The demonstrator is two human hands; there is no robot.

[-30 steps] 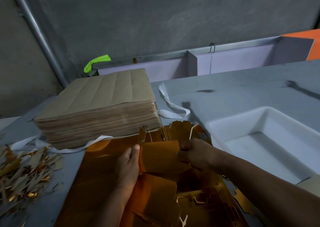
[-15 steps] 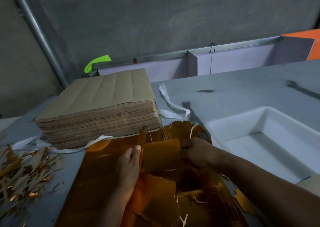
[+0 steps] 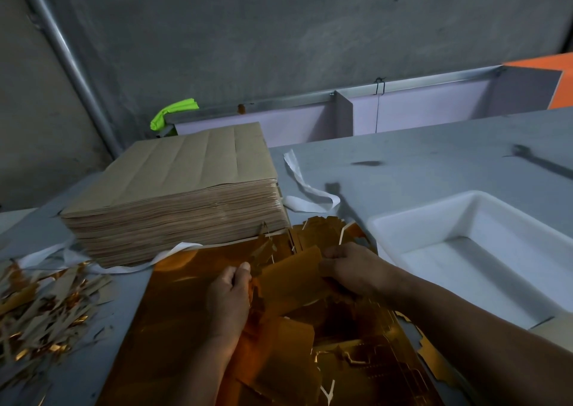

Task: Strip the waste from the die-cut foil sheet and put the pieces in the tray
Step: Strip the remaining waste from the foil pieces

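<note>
Foil sheet (image 3: 186,300) lies flat on counter (image 3: 434,157), near ctr, w/ torn gold bits over its right half. Both hands work a foil piece (image 3: 291,278) raised just above it. Left hand (image 3: 231,294) pinches the piece's left edge btwn thumb and fingers. Right hand (image 3: 353,269) has fingers curled round its right edge.

Tray (image 3: 434,202), white, sits right of the sheet, just beside the right hand; inside, its white floor and walls are what shows. A tan sheet edge (image 3: 555,328) overlaps its near right corner.

Stack of brown sheets (image 3: 173,188) stands far left, just beyond the foil's far edge, w/ a white strap (image 3: 307,194) trailing beside it. Scrap pile (image 3: 40,306) at near left. Lilac bins (image 3: 418,114) run along the far counter edge; contents hidden.
</note>
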